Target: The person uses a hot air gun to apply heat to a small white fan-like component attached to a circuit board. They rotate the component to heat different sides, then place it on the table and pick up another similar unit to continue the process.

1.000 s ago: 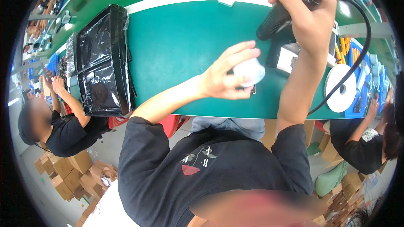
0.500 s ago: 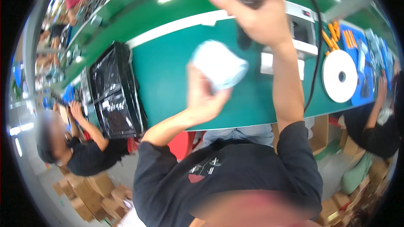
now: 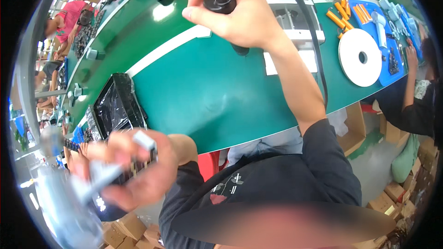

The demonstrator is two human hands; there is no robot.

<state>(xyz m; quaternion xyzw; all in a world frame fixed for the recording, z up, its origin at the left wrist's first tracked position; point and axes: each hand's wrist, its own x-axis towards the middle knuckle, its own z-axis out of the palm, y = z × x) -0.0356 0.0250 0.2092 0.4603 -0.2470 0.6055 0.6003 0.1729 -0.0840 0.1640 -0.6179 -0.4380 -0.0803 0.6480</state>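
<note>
My right hand point(image 3: 240, 14) is wrapped round a black electric screwdriver point(image 3: 220, 2), with its thick cable arching over my forearm. The tool is held upright, tip down, above the green bench mat. At the lower left, off the bench, my left hand point(image 3: 147, 166) grips a light-blue plastic device point(image 3: 69, 207). This device is blurred and close to the camera. It shows a rounded, shiny barrel, a paler arm-like piece between my fingers and a dark part with small lit white marks. Its exact kind I cannot make out.
A black plastic-lined tray point(image 3: 117, 103) stands at the bench's left. On the right are a grey-white machine point(image 3: 293, 16), a white reel point(image 3: 361, 57), orange handle pieces point(image 3: 340, 18) and a blue tray point(image 3: 392, 71) of light-blue parts. Co-workers sit on both sides.
My left hand has swung from over the mat to the lower left, carrying the light-blue device. My right hand, with the screwdriver, has shifted left in view. The whole view has turned somewhat.
</note>
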